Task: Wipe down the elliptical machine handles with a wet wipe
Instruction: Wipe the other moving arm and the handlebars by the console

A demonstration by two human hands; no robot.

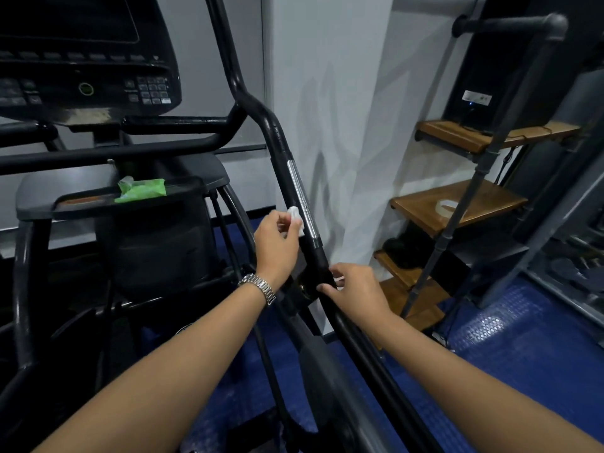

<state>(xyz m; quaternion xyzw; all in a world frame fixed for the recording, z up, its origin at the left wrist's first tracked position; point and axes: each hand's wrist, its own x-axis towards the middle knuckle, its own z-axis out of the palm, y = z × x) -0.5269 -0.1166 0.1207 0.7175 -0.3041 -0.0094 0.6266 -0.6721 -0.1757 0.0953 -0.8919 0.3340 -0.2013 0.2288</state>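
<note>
At the centre of the frame, the small crumpled white wet wipe (295,220) sits pinched in the fingertips of the left hand (276,243), pressed against the left side of the long black elliptical handle (302,204) that slants from the upper middle down toward the lower right. The wipe touches the handle just beside its narrow silver metal sensor strip (302,199). The right hand (354,291) rests lower on the same bar, thumb and fingers loosely curled around its black grip end, apparently steadying it. To wipe well here, it seems wise to open the wad out so more damp cloth meets the bar, wrap it round the tube instead of dabbing one side, and draw it in long strokes along the strip and down to where the right hand holds, then shift that hand to reach the covered patch. The handle looks glossy and dark, with worn, speckled paint near its upper bend; the strip shines with a bright highlight. A silver link wristwatch (258,287) circles the left wrist. Further left, a green pack of wipes (142,189) lies on the grey plastic tray (36,199) below the black console (88,60) in the upper left. At right stands a wooden shelf unit on dark pipe framing (457,204), over blue studded flooring (510,325).
</note>
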